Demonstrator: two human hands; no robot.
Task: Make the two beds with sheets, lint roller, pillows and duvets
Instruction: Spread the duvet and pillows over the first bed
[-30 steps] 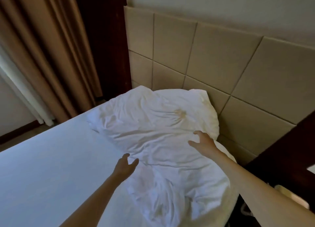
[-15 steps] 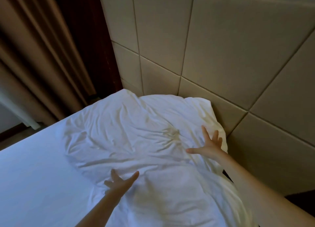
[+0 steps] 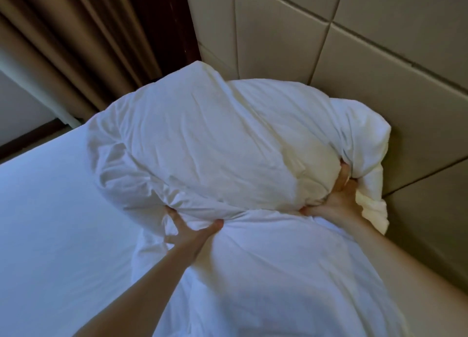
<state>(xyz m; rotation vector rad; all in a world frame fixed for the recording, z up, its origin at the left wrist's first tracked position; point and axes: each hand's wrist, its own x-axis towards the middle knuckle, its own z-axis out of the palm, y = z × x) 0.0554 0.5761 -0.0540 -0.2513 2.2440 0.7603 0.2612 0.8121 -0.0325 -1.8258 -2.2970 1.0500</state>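
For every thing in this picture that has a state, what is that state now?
Crumpled white upper pillow: bunched up, gripped by both hands.
Left hand: grips the upper pillow's near edge.
Right hand: grips its right end.
White lower pillow: lying flat.
White bed sheet: spread smooth.
Brown curtain: hanging in folds.

The left hand loses its fingertips in the folds of the crumpled white fabric pillow, and the right hand has its own buried at the far corner. Both forearms run out of view below. The smooth white bedding underneath is cut off at the bottom, the beige padded panel headboard at top and right.
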